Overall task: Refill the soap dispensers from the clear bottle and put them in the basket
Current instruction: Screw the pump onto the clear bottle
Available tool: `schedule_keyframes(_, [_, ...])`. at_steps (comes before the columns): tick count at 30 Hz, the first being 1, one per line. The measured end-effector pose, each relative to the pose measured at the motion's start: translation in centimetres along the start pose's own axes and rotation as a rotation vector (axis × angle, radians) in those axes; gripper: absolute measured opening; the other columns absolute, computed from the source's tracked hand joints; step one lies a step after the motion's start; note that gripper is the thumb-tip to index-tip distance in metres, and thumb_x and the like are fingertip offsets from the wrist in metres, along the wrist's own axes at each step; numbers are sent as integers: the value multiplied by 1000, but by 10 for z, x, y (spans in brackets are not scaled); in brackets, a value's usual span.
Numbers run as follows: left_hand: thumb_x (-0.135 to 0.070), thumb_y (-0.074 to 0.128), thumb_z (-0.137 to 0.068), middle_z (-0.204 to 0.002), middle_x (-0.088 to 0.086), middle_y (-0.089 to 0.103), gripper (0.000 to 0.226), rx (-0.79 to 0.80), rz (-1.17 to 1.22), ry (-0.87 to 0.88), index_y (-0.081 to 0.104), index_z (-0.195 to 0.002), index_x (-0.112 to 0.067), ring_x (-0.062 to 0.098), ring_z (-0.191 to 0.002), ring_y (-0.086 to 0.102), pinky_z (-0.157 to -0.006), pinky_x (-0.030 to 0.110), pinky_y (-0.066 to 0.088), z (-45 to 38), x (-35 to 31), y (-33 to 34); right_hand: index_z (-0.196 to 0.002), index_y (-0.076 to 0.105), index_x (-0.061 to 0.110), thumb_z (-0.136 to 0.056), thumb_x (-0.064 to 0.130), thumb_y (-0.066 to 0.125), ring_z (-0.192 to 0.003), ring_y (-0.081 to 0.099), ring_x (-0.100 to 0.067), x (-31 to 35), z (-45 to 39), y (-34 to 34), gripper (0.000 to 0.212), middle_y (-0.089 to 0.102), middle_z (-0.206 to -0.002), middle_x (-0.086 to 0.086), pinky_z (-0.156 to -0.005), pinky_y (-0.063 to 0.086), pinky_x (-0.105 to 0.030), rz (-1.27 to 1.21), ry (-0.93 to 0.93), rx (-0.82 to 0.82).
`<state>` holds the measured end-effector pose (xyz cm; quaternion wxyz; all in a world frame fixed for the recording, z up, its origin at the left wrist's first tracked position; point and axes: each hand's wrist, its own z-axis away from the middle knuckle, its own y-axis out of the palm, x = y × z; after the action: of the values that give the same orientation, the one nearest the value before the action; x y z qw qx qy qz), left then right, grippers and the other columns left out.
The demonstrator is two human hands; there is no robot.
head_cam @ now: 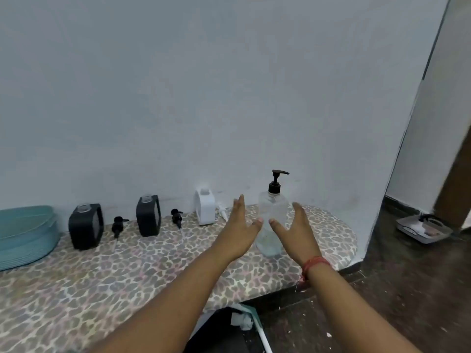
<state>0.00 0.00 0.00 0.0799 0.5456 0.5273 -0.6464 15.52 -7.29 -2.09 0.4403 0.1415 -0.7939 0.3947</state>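
A clear bottle (273, 212) with a black pump stands upright on the leopard-print board (107, 281), near its right end. My left hand (240, 230) and my right hand (297, 230) are spread on either side of it, fingers straight, neither gripping it. Further left stand two black dispensers (86, 226) (148, 215) and a white dispenser (205, 210), all with open necks. Two black pump heads (117, 226) (177, 218) and a white pump head (223, 214) lie beside them. A teal basket (25, 234) sits at the far left.
A pale wall runs close behind the row of dispensers. The board ends just right of the bottle, with dark floor beyond. A grey tray (424, 229) with small items lies on the floor at right. A white pole (263, 337) leans below the board.
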Motion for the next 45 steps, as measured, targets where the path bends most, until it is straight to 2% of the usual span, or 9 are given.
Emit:
schedule_keyframes(4, [-48, 51, -103, -168, -5, 18, 86, 100, 106, -84, -11, -161, -33, 20, -149, 34, -101, 23, 33, -20, -4, 12, -146, 33, 23, -86, 41, 72, -120, 57, -20, -8, -14, 13, 74, 53, -137, 2, -93, 50, -35, -169, 74, 113])
schedule_keyframes(8, [-44, 57, -101, -167, -3, 25, 91, 129, 205, -117, -9, -161, -30, 18, -148, 34, -108, 27, 35, -35, 6, 23, -140, 37, 21, -87, 33, 71, -103, 62, -17, -13, -18, 27, 64, 60, -126, 2, -78, 50, -31, -183, 93, 65])
schedule_keyframes(11, [-35, 59, -101, -161, -6, 34, 87, 82, 213, -103, -2, -163, -25, 15, -143, 41, -97, 22, 35, -32, 9, 23, -132, 42, 30, -87, 34, 67, -99, 64, -16, -15, -14, 39, 52, 61, -124, 3, -82, 56, -38, -139, 54, -5])
schedule_keyframes(15, [-24, 64, -98, -126, -23, 48, 66, 8, 244, -63, 27, -153, -28, -6, -111, 53, -80, 8, 42, -25, 19, 12, -126, 46, 32, -88, 36, 61, -89, 62, -9, -2, -5, 53, 42, 59, -116, 9, -71, 54, -33, -54, -40, -22])
schedule_keyframes(22, [-46, 72, -90, -147, -1, 39, 87, -150, 251, -112, 19, -159, -37, 18, -133, 49, -109, 42, 47, -3, 55, -36, -131, 45, 29, -85, 40, 66, -97, 59, -7, 38, 14, 100, 52, 54, -123, 9, -78, 54, -30, -71, -160, 79])
schedule_keyframes(29, [-41, 71, -93, -120, -11, 44, 54, -274, 162, -98, 37, -134, -50, 7, -113, 53, -78, 11, 40, 33, 90, -103, -136, 36, 26, -85, 39, 65, -104, 61, -16, 83, 38, 156, 59, 46, -134, 6, -78, 57, -39, 20, -304, 186])
schedule_keyframes(36, [-64, 72, -81, -137, -15, 57, 65, -277, 128, -101, 44, -139, -53, 12, -122, 60, -103, 42, 52, 64, 121, -153, -134, 36, 24, -88, 38, 66, -101, 59, -16, 113, 55, 195, 56, 42, -135, 5, -73, 52, -30, -11, -388, 234])
schedule_keyframes(42, [-50, 73, -88, -129, -26, 60, 57, -238, 170, -89, 47, -138, -45, 9, -120, 62, -95, 32, 52, 71, 125, -166, -137, 37, 24, -94, 48, 60, -109, 54, -9, 113, 52, 187, 54, 41, -134, 9, -84, 47, -22, -47, -423, 350])
schedule_keyframes(45, [-63, 71, -84, -153, -18, 44, 85, -213, 144, -75, 29, -154, -42, 11, -136, 49, -106, 39, 47, 65, 122, -168, -134, 43, 24, -99, 50, 49, -106, 56, -4, 113, 40, 170, 43, 49, -132, 6, -79, 44, -14, -130, -378, 421])
